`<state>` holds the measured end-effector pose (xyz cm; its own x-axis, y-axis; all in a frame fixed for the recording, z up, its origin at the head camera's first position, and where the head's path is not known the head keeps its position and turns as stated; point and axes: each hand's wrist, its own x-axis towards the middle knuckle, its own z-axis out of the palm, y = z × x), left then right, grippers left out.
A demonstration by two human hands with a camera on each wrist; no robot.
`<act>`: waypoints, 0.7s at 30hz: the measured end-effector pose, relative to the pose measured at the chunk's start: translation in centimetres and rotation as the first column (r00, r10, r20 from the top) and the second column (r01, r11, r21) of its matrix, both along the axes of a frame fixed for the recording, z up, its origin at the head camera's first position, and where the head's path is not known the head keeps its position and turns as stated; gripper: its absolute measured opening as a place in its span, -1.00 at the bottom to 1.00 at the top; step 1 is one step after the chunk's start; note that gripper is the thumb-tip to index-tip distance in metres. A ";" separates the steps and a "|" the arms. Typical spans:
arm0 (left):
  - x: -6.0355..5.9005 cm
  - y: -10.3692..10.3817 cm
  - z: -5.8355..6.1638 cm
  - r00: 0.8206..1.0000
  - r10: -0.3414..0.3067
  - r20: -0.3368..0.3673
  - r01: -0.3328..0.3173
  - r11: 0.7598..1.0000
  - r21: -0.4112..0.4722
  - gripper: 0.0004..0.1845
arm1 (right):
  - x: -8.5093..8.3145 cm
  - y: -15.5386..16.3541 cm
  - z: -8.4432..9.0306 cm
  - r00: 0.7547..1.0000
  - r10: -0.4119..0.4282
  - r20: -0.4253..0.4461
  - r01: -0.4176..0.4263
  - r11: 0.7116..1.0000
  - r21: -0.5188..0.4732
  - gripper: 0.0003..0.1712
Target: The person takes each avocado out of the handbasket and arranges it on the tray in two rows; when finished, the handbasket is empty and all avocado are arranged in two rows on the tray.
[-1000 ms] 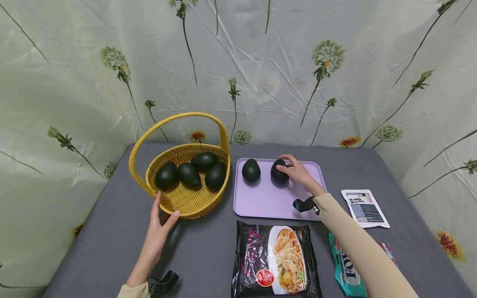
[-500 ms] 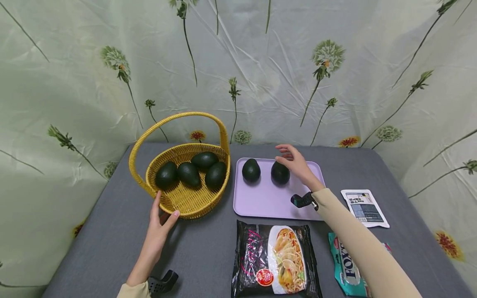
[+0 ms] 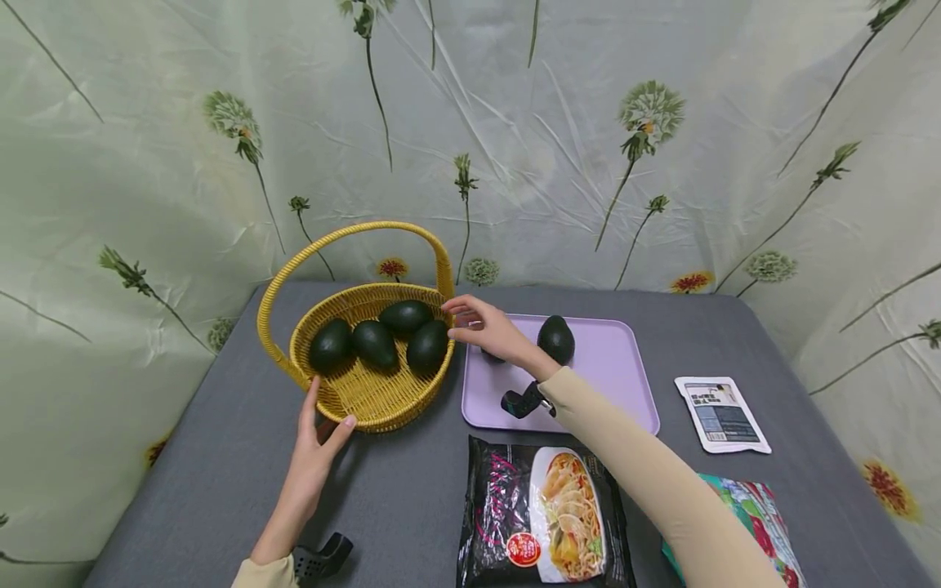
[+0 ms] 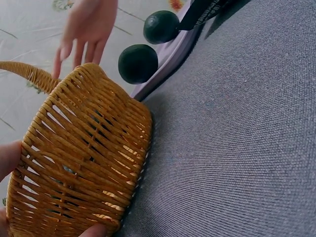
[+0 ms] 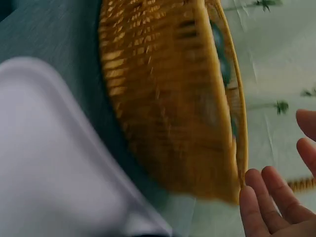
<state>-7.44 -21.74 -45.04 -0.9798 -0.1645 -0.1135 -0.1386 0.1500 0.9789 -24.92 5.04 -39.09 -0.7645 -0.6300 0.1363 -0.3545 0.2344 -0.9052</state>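
Avocados [image 3: 428,349], four of them, lie in the yellow woven basket [image 3: 371,400], the closest just left of the right grip [image 3: 481,325]. That grip holds nothing, its fingers reaching out at the basket's rim; whether they touch it cannot be told. Beneath it, on the lilac tray [image 3: 610,384], one avocado [image 3: 491,357] is mostly hidden in the head view, and another avocado [image 3: 555,340] stands to the right. The left grip [image 3: 312,457] has thumb and fingers spread against the basket's outer side, touching it; the handle [image 3: 353,231] arches beyond. Nearer the person than the right grip, a black noodle packet [image 3: 507,523] lies on the grey counter [image 3: 412,506]. Well to that grip's right are a teal packet [image 3: 760,510], partly covered by the sleeve [image 3: 639,482], and a white pouch [image 3: 722,414]. Farthest from both grips hangs a floral sheet [image 3: 544,163].
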 end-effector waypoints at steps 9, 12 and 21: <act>0.0 0.0 0.1 1.000 0.006 0.008 -0.006 1.000 -0.006 -0.11 | 0.1 -4.8 1.3 1.000 0.022 -0.020 -0.017 0.969 0.247 -0.47; 0.0 0.0 0.1 1.000 0.004 0.009 -0.004 1.000 -0.002 -0.12 | 0.3 -5.8 1.5 0.999 0.045 -0.004 -0.041 0.951 0.308 -0.45; 0.0 0.0 0.1 1.000 0.006 0.008 -0.005 1.000 -0.009 -0.13 | 1.8 -8.5 0.3 0.995 0.095 0.004 -0.091 0.935 0.342 -0.40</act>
<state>-7.45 -21.69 -44.96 -0.9780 -0.1709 -0.1197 -0.1471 0.1583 0.9764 -23.12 -3.49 -38.84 -0.6998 -0.7086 -0.0902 -0.4003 0.4936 -0.7721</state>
